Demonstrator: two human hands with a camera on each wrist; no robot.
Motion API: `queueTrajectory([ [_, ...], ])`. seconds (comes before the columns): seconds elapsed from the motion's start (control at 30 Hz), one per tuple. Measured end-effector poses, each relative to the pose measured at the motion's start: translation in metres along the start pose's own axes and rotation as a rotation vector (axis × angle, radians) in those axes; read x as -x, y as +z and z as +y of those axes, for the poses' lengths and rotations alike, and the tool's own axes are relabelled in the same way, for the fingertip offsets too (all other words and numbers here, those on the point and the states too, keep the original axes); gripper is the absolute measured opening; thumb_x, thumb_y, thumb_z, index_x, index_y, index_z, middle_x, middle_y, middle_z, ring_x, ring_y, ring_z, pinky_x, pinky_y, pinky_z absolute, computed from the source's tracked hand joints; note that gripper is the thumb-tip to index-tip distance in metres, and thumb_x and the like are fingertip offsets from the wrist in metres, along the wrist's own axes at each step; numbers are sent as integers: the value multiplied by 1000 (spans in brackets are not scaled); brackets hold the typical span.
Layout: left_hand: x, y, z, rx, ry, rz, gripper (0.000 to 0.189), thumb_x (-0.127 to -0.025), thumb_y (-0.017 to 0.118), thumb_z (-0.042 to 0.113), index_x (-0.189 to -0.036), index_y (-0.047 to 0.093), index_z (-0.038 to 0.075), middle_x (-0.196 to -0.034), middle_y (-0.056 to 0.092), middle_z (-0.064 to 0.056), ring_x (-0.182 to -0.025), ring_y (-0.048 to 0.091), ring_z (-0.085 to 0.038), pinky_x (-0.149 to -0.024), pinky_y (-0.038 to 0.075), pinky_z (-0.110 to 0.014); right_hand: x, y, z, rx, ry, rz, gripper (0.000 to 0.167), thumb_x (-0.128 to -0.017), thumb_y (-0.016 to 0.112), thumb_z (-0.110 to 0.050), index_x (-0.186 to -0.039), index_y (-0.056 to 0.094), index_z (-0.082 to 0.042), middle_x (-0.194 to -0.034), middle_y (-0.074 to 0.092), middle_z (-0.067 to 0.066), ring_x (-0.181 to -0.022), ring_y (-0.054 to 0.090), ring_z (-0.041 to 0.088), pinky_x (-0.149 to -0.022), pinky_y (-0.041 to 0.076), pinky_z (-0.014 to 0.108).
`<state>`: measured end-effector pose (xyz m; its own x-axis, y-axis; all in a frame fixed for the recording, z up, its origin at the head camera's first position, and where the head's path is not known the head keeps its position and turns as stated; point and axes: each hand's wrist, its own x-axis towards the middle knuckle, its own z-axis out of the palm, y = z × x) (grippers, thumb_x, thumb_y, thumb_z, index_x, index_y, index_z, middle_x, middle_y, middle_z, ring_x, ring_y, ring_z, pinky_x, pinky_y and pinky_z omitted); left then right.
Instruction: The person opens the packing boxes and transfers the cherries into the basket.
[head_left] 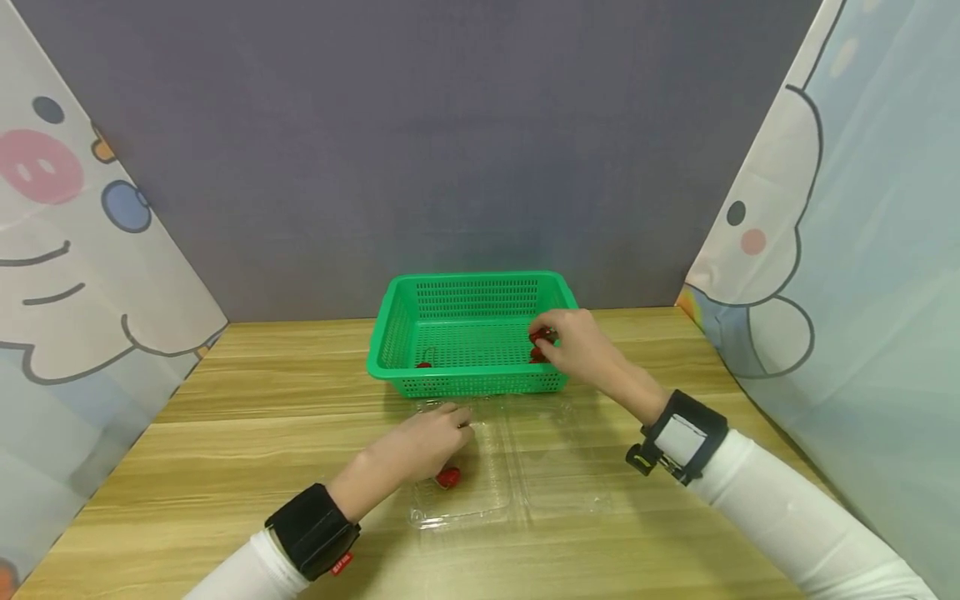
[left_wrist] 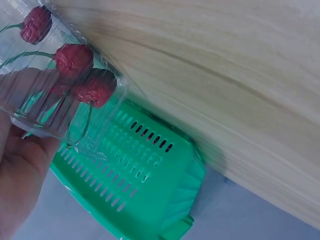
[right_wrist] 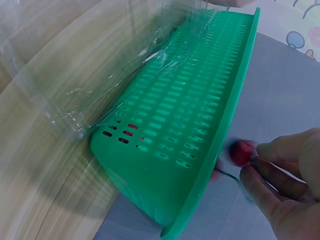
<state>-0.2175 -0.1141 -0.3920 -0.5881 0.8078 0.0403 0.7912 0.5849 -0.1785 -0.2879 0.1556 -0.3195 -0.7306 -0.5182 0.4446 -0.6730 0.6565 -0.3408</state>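
Observation:
My right hand [head_left: 573, 342] is over the right side of the green plastic basket [head_left: 382, 337], pinching a red cherry [right_wrist: 241, 152]. A thin stem hangs beside it in the right wrist view. My left hand [head_left: 427, 442] reaches into the left half of an open clear plastic clamshell box [head_left: 487, 504], fingers bent down. Seen through the plastic in the left wrist view, its fingers lie close to several red cherries [left_wrist: 74, 61] with green stems; whether they hold one is unclear. One cherry [head_left: 448, 477] lies below the hand in the box.
Inside the basket, a cherry [head_left: 423, 364] lies at the front left, and more red shows under the right hand. The box stands in front of the basket on a wooden table [head_left: 247, 433]. A grey panel [head_left: 465, 150] rises behind, with printed cloth walls on both sides.

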Motion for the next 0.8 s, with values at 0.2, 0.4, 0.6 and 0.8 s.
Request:
queueTrajectory([
  [0.2,2,-2,-2,-10,7,24,32,-84,75,-7,-114,73,5,-123,64,-10,-114,62,-26,-92,56,-30,2,-1,4,-11,30,-10,16,-89,70,8,-104,75,3,-109,73,20,-90,73,35,-77,62,43],
  [0.4,3,0,-4,-5,12,48,30,-85,74,-8,-112,74,5,-121,65,-10,-113,62,-26,-93,56,-30,3,1,5,7,24,-9,15,-89,70,8,-102,75,3,-106,73,20,-89,73,35,-76,62,42],
  [0.6,3,1,-5,19,11,70,30,-84,72,-9,-111,74,4,-120,65,-11,-113,63,-26,-92,56,-31,4,1,4,17,28,-17,14,-89,71,7,-102,76,1,-106,73,18,-91,72,33,-77,61,41],
  [0.8,4,0,-3,10,29,85,28,-87,71,-6,-113,74,5,-120,65,-10,-111,63,-25,-90,57,-30,5,3,1,15,-10,-5,12,-88,73,8,-98,76,2,-101,74,17,-92,72,34,-76,62,41],
])
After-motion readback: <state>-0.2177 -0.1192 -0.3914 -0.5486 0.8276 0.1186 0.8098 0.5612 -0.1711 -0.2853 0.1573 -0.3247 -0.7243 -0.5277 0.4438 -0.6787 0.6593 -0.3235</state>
